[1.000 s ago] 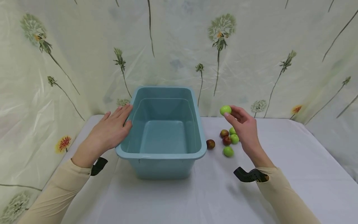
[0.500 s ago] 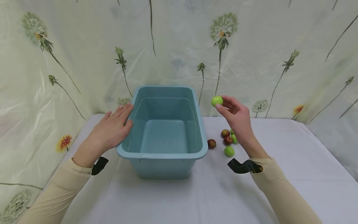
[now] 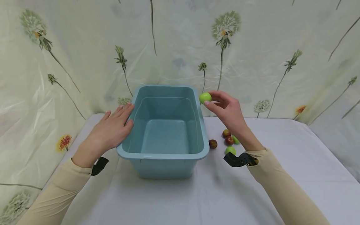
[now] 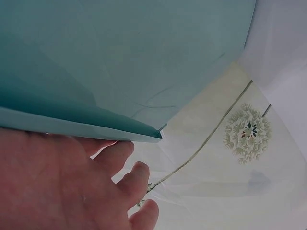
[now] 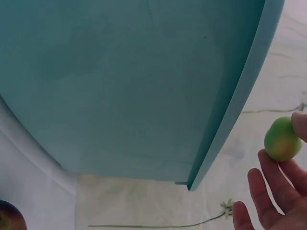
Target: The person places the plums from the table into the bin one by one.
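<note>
A blue plastic tub (image 3: 163, 156) stands on the white table, nothing inside it. My right hand (image 3: 225, 109) pinches a small green fruit (image 3: 205, 97) in its fingertips, just above the tub's far right rim. In the right wrist view the same green fruit (image 5: 282, 140) hangs beside the tub's outer wall (image 5: 124, 81). My left hand (image 3: 111, 131) lies flat with straight fingers against the tub's left rim; in the left wrist view the left hand's fingers (image 4: 120, 177) sit under the tub's lip (image 4: 81, 127).
Several small red and green fruits (image 3: 229, 140) lie on the table right of the tub, one reddish fruit (image 3: 212, 144) closest to it. A flower-printed plastic sheet (image 3: 253, 56) covers the wall behind. Black wrist straps (image 3: 237, 160) show at both sleeves.
My right hand has carried the green fruit up and to the left, from over the pile to the tub's right rim. The left hand has stayed put.
</note>
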`<action>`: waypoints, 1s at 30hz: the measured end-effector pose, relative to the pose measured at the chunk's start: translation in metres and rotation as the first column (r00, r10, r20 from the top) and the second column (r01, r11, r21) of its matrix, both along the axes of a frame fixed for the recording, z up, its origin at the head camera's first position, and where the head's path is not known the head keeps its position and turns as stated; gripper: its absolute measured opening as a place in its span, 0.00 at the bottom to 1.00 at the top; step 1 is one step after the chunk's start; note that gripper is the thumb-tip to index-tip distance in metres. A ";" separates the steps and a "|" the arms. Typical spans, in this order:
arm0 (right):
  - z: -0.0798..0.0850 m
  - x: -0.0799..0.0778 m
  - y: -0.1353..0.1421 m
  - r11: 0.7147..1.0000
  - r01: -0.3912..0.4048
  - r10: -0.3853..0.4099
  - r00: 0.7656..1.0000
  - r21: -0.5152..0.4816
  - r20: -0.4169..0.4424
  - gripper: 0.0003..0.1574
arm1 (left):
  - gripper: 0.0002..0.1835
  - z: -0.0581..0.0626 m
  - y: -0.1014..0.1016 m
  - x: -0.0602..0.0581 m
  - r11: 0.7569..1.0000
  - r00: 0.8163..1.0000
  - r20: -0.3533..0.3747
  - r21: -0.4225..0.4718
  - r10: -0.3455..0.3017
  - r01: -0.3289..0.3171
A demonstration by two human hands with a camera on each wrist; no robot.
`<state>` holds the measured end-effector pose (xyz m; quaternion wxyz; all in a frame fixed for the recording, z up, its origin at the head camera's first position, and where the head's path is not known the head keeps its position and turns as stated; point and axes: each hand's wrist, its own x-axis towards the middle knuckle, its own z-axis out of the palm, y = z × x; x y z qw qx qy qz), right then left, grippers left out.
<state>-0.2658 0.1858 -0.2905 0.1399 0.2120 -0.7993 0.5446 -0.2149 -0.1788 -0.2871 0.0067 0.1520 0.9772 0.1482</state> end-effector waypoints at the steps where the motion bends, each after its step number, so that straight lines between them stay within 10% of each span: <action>1: 0.001 -0.001 -0.002 1.000 -0.010 0.010 1.000 0.004 -0.005 0.24 | 0.32 0.000 0.000 0.000 1.000 1.000 -0.001 -0.002 0.001 -0.001; 10: 0.030 0.013 -0.032 0.988 -0.008 0.016 0.999 0.154 -0.051 0.22 | 0.32 0.001 0.000 0.000 1.000 1.000 0.012 0.000 -0.002 0.002; 17: 0.013 -0.019 -0.034 0.972 -0.039 0.058 0.996 0.232 -0.074 0.24 | 0.32 0.001 -0.001 0.001 1.000 1.000 0.013 -0.001 -0.001 0.001; 30: 0.016 -0.029 -0.052 0.906 -0.162 0.190 0.981 0.391 -0.032 0.24 | 0.32 0.000 -0.001 0.000 1.000 1.000 0.017 0.010 0.003 -0.003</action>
